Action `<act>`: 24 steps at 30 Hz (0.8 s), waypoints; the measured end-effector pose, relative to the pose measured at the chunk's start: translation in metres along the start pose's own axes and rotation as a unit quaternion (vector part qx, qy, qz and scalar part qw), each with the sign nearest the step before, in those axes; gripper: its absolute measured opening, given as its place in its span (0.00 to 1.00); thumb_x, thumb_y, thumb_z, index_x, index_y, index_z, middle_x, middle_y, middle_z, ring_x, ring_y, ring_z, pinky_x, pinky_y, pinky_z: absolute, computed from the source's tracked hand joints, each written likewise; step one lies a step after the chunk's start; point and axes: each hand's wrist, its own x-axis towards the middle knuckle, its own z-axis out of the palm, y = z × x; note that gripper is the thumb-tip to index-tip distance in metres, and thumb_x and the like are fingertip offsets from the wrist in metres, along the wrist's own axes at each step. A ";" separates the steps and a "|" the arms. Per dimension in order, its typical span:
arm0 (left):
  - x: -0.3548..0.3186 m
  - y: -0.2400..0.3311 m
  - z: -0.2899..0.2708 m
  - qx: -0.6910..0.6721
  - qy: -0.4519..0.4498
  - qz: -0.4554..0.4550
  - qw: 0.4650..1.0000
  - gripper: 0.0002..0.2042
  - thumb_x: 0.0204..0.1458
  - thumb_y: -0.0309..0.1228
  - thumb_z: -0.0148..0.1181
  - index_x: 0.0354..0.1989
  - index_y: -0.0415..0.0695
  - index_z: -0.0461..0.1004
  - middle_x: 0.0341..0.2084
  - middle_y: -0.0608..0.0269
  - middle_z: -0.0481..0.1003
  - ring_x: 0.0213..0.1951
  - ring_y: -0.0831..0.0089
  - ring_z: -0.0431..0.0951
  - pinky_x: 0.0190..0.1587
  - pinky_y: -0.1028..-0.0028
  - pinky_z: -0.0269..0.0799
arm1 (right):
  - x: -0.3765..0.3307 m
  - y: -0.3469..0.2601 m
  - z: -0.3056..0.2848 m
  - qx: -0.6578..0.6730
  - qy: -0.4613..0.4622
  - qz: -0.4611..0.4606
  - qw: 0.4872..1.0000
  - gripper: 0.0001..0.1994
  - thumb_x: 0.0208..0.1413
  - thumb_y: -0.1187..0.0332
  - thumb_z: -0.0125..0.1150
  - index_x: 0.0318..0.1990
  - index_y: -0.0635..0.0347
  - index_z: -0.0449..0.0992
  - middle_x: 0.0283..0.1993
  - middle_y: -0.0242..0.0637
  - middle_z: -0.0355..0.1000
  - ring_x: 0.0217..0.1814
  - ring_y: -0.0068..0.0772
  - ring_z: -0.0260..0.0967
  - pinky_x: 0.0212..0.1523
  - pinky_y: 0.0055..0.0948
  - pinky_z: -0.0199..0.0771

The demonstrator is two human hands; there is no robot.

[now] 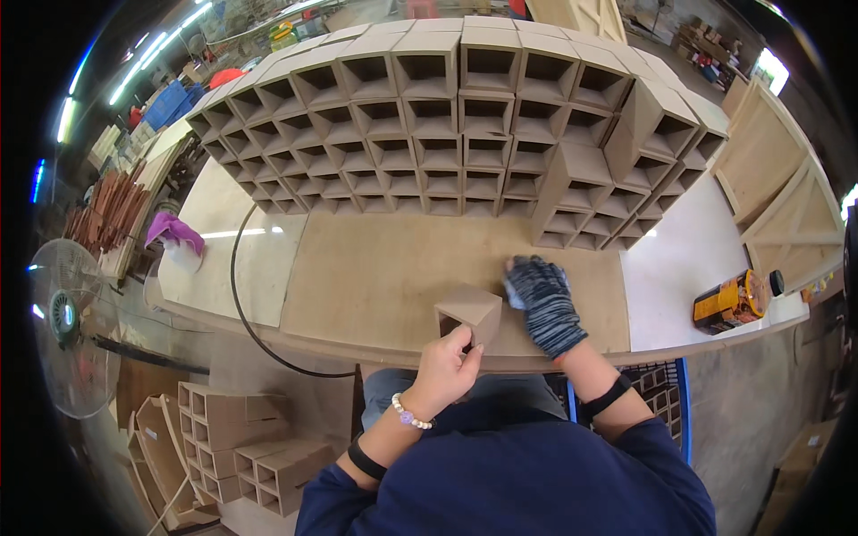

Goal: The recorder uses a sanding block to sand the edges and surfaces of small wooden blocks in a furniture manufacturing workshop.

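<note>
A small brown square box, open at one end, sits on the worktable close to its front edge. My bare left hand pinches the box's near edge, its thumb and fingers closed on the wall. To the right of the box, my right hand wears a grey-and-black knit glove and rests low over the brown board. Its fingers are curled, with a pale bluish patch by the thumb; whether that is part of the glove or something held is unclear.
Stacked square boxes form a wall across the table's back, stepping forward at right. A black hose crosses the left side near a purple cloth. An orange-and-black container lies at right. More boxes and a fan stand lower left.
</note>
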 end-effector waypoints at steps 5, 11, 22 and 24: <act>0.000 -0.001 -0.005 0.031 -0.014 -0.019 0.999 0.07 0.47 0.20 0.52 0.36 0.35 0.68 0.28 0.62 0.73 0.29 0.79 0.71 0.34 0.78 0.68 | 0.010 -0.051 -0.040 0.108 -0.037 -0.007 0.993 0.17 0.48 0.67 0.48 0.47 0.59 0.67 0.46 0.43 0.67 0.50 0.43 0.63 0.54 0.41 0.57; -0.002 0.003 -0.012 -0.347 0.004 -0.047 0.937 0.19 0.51 0.24 0.53 0.51 0.35 0.59 0.40 0.60 0.72 0.43 0.78 0.71 0.47 0.78 0.65 | -0.003 0.015 0.000 -0.122 0.003 0.017 0.992 0.24 0.46 0.71 0.50 0.54 0.59 0.62 0.53 0.47 0.62 0.55 0.46 0.59 0.57 0.42 0.55; -0.003 -0.006 0.006 0.084 0.144 0.139 0.976 0.11 0.44 0.22 0.54 0.37 0.35 0.67 0.20 0.53 0.69 0.22 0.58 0.69 0.26 0.71 0.65 | 0.008 -0.073 -0.045 0.163 0.051 -0.133 0.976 0.20 0.46 0.72 0.52 0.50 0.63 0.65 0.50 0.45 0.65 0.54 0.45 0.61 0.56 0.40 0.57; 0.000 -0.007 0.009 0.070 0.160 0.155 0.972 0.06 0.46 0.24 0.54 0.31 0.37 0.65 0.20 0.54 0.70 0.22 0.62 0.71 0.25 0.73 0.66 | 0.004 -0.064 -0.027 0.145 0.024 -0.131 0.980 0.16 0.47 0.67 0.52 0.46 0.59 0.68 0.47 0.42 0.66 0.51 0.41 0.63 0.54 0.40 0.58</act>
